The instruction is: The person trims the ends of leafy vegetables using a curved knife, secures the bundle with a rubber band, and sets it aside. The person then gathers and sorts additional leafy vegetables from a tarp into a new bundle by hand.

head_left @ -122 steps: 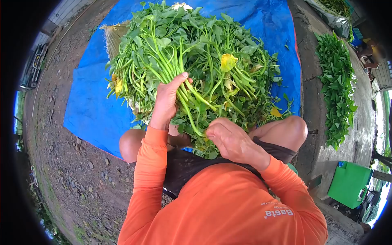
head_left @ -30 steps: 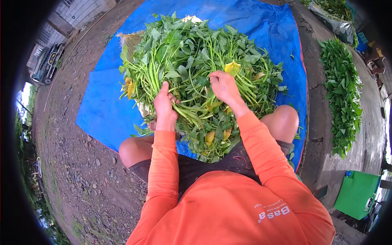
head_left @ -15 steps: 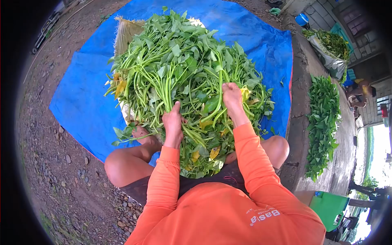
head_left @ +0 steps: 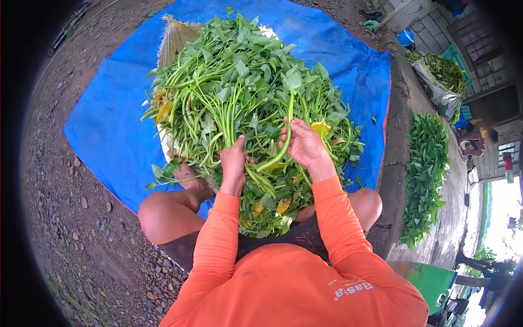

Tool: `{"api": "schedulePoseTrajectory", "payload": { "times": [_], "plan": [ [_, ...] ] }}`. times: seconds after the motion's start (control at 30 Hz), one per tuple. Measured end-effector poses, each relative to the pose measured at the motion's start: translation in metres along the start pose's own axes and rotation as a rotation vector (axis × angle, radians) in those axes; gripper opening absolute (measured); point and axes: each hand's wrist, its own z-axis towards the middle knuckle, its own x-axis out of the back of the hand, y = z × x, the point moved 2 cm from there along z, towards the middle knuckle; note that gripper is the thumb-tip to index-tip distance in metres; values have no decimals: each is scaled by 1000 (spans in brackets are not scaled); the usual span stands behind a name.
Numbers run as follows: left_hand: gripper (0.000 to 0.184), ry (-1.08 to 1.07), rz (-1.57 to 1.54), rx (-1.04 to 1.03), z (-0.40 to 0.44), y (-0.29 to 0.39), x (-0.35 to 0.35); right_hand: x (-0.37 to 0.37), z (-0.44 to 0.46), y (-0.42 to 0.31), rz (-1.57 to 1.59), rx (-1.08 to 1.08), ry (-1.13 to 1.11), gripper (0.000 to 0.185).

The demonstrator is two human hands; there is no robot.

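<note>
A big heap of leafy green stems [head_left: 261, 82], which look like water spinach, lies in front of my crossed legs. My left hand [head_left: 233, 165] is closed around a bunch of long stems [head_left: 223, 122], whose cut ends stick out below the fist. Between the fingers and thumb of my right hand [head_left: 305, 143] is a single thick stem [head_left: 290, 114], its leaf pointing away from me and its lower end curving toward the left hand. Yellowed leaves [head_left: 321, 129] show in the heap beside the right hand.
The heap rests on a blue tarp [head_left: 103, 125], with a woven sack [head_left: 177, 41] at its far left. To the right, a row of bundled greens [head_left: 425, 174] lies on concrete. Beyond are a filled sack [head_left: 438, 82], a green container [head_left: 430, 283] and another person [head_left: 474, 139].
My right hand has shifted slightly left and turned, now drawing one stem apart from the heap toward the left hand. The left hand keeps its bunch, nearly still.
</note>
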Motion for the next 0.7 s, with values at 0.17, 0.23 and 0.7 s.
{"api": "schedulePoseTrajectory", "payload": {
  "times": [0.17, 0.23, 0.7],
  "plan": [
    [34, 32, 5, -1, 2, 1, 1, -22, -30, -24, -351, 277, 128, 39],
    [37, 11, -1, 10, 3, -3, 1, -28, -40, -36, -449, 370, 124, 46],
    [61, -208, -236, 227, -7, -33, -9, -57, -30, 62, -1208, 548, 179, 36]
  ]
}}
